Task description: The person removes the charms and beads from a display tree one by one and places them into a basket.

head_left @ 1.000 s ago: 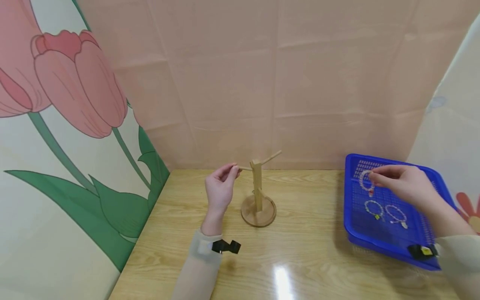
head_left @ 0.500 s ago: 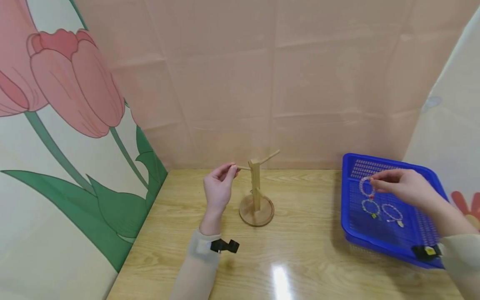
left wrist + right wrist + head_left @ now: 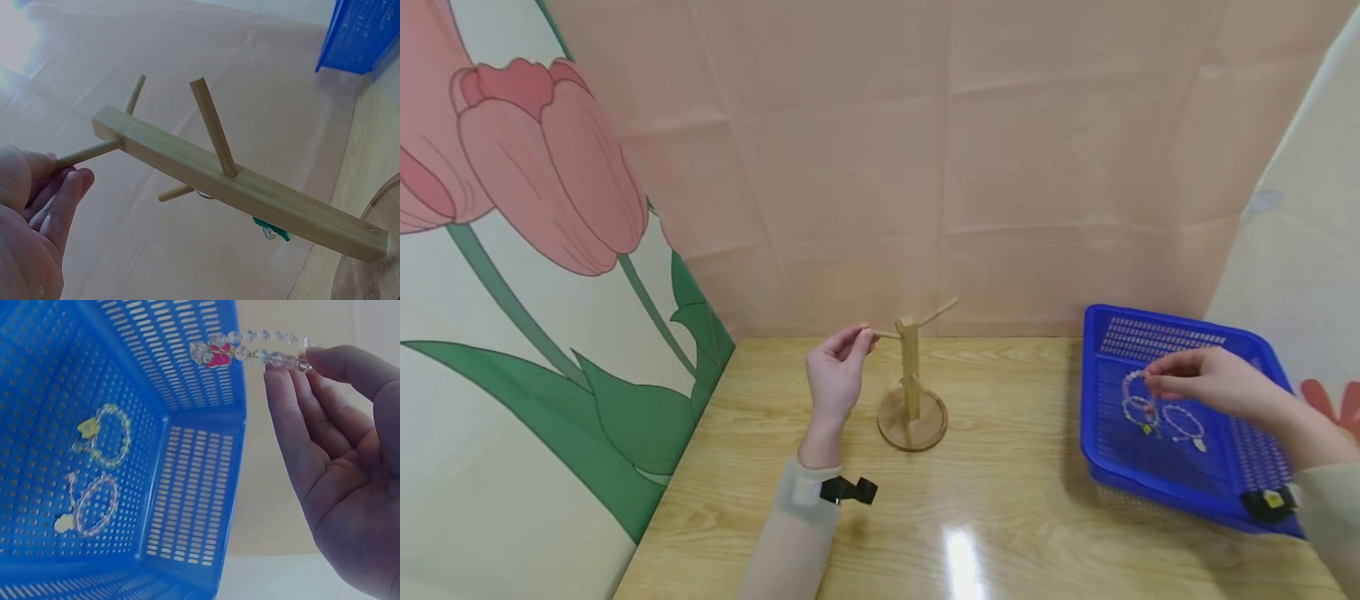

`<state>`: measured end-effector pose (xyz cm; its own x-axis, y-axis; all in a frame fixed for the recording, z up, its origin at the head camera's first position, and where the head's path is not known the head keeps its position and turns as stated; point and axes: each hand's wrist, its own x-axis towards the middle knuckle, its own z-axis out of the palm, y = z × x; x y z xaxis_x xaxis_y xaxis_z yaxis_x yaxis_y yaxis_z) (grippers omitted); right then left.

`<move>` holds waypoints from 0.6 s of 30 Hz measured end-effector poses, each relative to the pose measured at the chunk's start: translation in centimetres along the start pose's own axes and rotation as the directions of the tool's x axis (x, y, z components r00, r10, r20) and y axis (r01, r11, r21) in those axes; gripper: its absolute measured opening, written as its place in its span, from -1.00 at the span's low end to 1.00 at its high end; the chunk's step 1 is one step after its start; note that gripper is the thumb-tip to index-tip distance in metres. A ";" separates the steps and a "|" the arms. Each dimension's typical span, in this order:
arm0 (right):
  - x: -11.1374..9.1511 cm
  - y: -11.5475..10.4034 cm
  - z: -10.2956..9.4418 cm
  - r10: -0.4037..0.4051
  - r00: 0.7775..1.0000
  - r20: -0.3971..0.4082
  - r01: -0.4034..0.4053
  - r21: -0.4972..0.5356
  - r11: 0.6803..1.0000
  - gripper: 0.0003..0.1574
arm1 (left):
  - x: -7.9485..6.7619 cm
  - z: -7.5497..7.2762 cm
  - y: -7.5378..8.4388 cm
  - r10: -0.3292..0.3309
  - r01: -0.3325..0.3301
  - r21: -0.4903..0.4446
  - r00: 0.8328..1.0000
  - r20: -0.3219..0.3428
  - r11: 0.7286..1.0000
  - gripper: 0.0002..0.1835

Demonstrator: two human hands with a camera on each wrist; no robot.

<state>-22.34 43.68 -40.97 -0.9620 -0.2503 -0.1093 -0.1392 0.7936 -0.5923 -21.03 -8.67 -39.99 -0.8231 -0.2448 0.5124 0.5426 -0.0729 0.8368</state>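
On the table (image 3: 1015, 467), the wooden stand (image 3: 912, 379) points up, long axis vertical.

The right hand (image 3: 347, 475) is pinching a bracelet (image 3: 275, 359) of clear and pale beads between thumb and fingertips. A bright pink charm (image 3: 219, 357) is hanging at its far end, showing in front of the wall of a blue basket (image 3: 200, 417). Two more bracelets are lying just beside each other on the basket's perforated floor: one (image 3: 127, 434) is carrying a yellow charm (image 3: 89, 428), the other (pale purple beads) (image 3: 115, 500) a whitish charm (image 3: 64, 523).
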 end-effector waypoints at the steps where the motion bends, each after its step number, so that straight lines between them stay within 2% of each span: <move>1: 0.0 0.3 0.0 -0.016 1.000 0.011 0.015 0.007 1.000 -0.50 | 0.0 0.0 0.0 -0.008 0.008 -0.001 1.000 -0.001 1.000 -0.85; 5: 0.0 1.0 0.2 -0.044 0.997 0.068 0.040 0.057 0.998 -0.59 | 0.1 0.1 -0.1 -0.025 0.025 -0.011 1.000 -0.012 1.000 -0.86; 9: 0.0 1.3 0.2 -0.043 0.991 0.127 0.032 0.090 0.995 -0.57 | 0.1 0.1 -0.1 -0.029 0.029 -0.016 1.000 -0.011 0.999 -0.85; 13: -0.1 1.4 0.3 -0.014 0.990 0.141 0.001 0.090 0.996 -0.50 | 0.1 0.1 -0.2 -0.036 0.036 -0.018 0.999 -0.007 0.999 -0.84; 18: -0.1 1.5 0.4 -0.020 0.989 0.149 0.006 0.095 0.995 -0.52 | 0.2 0.0 -0.2 -0.040 0.040 -0.022 0.999 -0.004 0.999 -0.83</move>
<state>-22.40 44.70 -42.17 -0.9131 -0.3464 -0.2152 -0.1221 0.7357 -0.6662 -21.28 -8.70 -40.10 -0.8435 -0.2455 0.4777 0.5128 -0.1038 0.8522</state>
